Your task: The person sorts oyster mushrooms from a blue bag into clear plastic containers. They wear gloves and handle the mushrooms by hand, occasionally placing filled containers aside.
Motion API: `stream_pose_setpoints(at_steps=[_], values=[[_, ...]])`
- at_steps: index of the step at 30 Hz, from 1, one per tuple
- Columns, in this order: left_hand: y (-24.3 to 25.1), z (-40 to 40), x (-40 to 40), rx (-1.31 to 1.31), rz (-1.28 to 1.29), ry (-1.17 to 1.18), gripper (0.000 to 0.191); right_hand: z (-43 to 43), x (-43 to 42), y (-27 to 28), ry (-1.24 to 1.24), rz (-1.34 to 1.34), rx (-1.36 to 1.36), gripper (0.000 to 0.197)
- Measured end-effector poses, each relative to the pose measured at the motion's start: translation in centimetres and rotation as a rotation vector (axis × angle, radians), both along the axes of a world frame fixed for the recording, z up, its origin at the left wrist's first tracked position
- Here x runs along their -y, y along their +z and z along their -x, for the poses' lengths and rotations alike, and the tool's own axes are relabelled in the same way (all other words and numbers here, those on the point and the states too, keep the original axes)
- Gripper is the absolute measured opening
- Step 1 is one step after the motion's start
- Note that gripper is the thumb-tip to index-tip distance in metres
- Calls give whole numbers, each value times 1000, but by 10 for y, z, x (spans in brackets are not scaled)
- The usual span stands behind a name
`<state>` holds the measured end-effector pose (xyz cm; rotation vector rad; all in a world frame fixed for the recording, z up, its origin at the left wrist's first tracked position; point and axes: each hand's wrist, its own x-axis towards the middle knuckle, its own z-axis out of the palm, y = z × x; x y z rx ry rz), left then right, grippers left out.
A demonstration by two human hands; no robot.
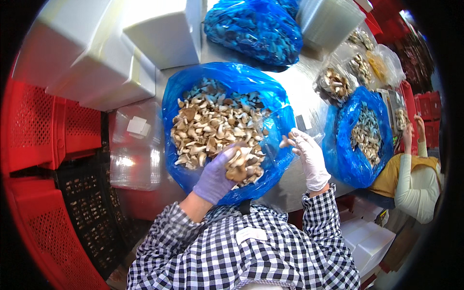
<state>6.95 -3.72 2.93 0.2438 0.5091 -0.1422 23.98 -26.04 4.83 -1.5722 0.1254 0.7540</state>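
My left hand point(216, 177), in a purple glove, holds a clump of oyster mushrooms point(237, 165), blurred at its edge, over the near side of an open blue plastic bag point(232, 69). Many loose brown-and-white mushrooms point(214, 125) fill the bag. Over the bag's right rim is my right hand point(308, 157) in a thin white glove. Its fingertips pinch a small pale mushroom piece point(284, 142). Clear plastic film point(270, 145) lies inside the bag's right side, partly among the mushrooms.
White boxes point(163, 32) and clear plastic containers point(135, 166) stand left on the metal table point(290, 188). A filled blue bag point(253, 32) and stacked clear trays point(330, 21) lie beyond. Rightward are packed mushrooms point(335, 85), another mushroom bag point(366, 137) and a co-worker point(417, 181). Red crates point(58, 217) stand left.
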Motion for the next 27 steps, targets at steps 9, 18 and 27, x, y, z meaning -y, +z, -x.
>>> stream_pose_setpoints(at_steps=[9,18,27], values=[[-11,-80,20,-32,86,-23,54,6,43,-18,-109,-165,-14,43],[-20,-112,31,12,-235,-157,49,9,50,-25,-217,-335,-205,45],[-43,-67,-7,249,-313,50,53,11,48,-31,-168,-219,-89,43]])
